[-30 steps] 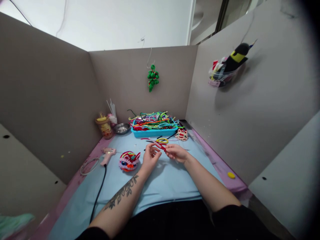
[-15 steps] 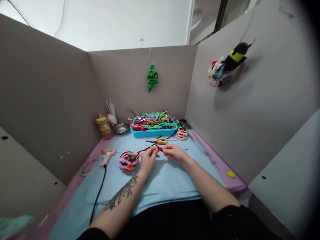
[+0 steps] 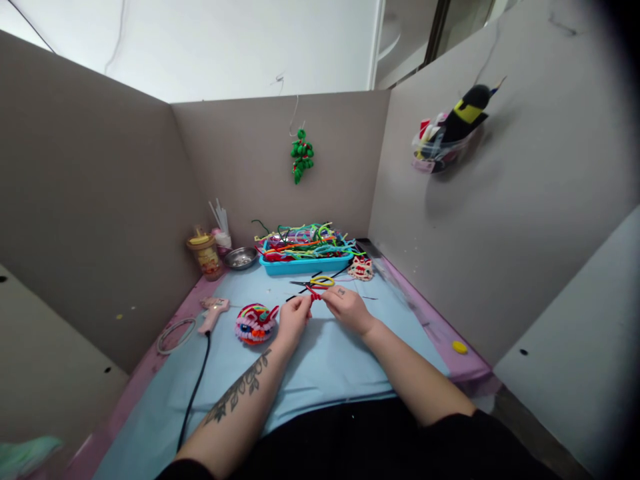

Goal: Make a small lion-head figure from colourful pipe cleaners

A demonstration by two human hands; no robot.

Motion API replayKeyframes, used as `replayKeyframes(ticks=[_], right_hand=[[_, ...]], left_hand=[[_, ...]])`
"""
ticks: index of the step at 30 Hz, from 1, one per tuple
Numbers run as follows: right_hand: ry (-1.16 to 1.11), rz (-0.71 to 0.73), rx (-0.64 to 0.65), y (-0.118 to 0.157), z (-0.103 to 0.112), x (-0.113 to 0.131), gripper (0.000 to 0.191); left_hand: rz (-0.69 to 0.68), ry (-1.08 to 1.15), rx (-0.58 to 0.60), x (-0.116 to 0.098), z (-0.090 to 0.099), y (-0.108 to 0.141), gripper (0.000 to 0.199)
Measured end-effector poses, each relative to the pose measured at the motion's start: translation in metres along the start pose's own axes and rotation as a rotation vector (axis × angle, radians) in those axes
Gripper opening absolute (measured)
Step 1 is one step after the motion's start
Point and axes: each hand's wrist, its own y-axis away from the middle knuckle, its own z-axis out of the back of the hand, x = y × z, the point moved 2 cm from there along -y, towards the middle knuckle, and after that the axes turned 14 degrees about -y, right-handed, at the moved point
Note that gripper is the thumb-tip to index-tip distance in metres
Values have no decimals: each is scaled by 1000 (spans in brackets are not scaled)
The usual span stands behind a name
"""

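Note:
Both hands meet over the middle of the blue cloth, pinching a red pipe cleaner with a bent or coiled section between them. My left hand is closed on its left part, fingertips together. From the other side my right hand grips it between thumb and fingers. Just beyond the fingers lie yellow-handled scissors. Left of my left hand sits a round, colourful pipe-cleaner figure with a face and red ears. The exact shape of the red piece is partly hidden by the fingers.
A blue tray heaped with pipe cleaners stands at the back. Beside it are a metal bowl, a lidded cup and a cream-and-red face piece. A pink glue gun with a black cord lies left. Grey partitions enclose the table.
My right hand has turned, its back now more upward, and both hands keep hold of the red pipe cleaner. The view has shifted slightly.

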Motion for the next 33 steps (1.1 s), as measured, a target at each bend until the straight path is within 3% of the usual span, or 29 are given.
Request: replayKeyframes(ticks=[6,10,13,16,18,20,22,25,29,33], right_hand=[[48,6,24,0,-1,1,21],[-79,-24,-64,-1,0,-4,17],[-250,-196,-275,-5,7,-15,9],[-533,-460,-493,-9,18,-29,14],[-774,-610,-544,-10,23,-35,21],[-974,-725,-465,-10,23,-37,27],[-1088,-816,-279,-8,18,-35,29],[-1132,-897,-69,-5,7,-29,29],[-1132,-933,44,-2,-4,-24,31],[-1118,-934,90,-1,-6,-25,31]], left_hand=[[159,164,92,1,-1,-3,44],[182,156,186,0,0,-2,43],[104,52,198,-2,1,0,47],[-32,23,86,-4,3,1,48],[-66,64,45,-3,2,0,42],[-60,86,48,-1,0,-1,37],[-88,56,32,0,-1,-1,32],[-253,-53,-64,-2,2,1,26],[-496,-220,-149,-7,7,5,18],[-614,-355,-209,-7,10,6,14]])
